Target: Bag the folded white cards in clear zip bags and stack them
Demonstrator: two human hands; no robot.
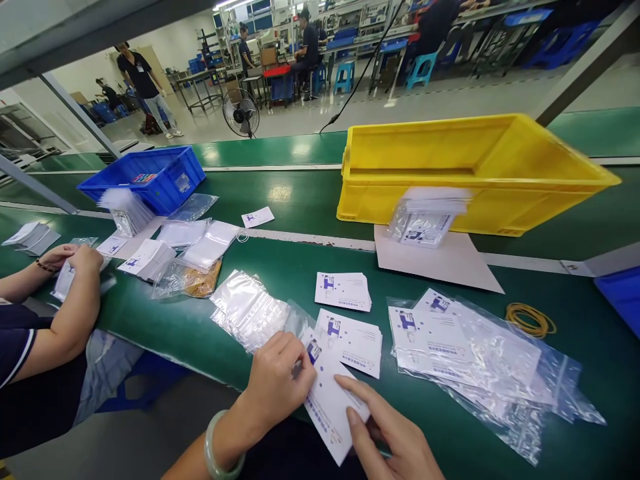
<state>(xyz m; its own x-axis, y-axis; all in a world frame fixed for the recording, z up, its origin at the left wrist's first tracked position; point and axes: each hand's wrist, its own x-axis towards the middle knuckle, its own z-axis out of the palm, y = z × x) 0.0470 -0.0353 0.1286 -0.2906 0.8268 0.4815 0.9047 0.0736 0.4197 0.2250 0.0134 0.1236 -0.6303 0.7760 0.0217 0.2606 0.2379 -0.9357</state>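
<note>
My left hand (280, 373), with a pale bangle at the wrist, has its fingers pinched at the upper end of a white printed leaflet (333, 413). A clear plastic bag (301, 319) shows just beyond those fingers; how far it covers the leaflet is hard to see. The fingers of my right hand (390, 433) close on the leaflet's lower right side. A pile of clear zip bags (250, 310) lies left of my hands. Two stacks of leaflets, a far one (343, 290) and a near one (353, 340), sit just ahead.
Bagged leaflets (470, 353) are piled at right beside yellow rubber bands (530, 320). A yellow bin (430, 197) stands behind a bagged stack (425, 227) on cardboard (465, 270). At left are a blue bin (165, 180) and a co-worker's hands (83, 260) handling a bag.
</note>
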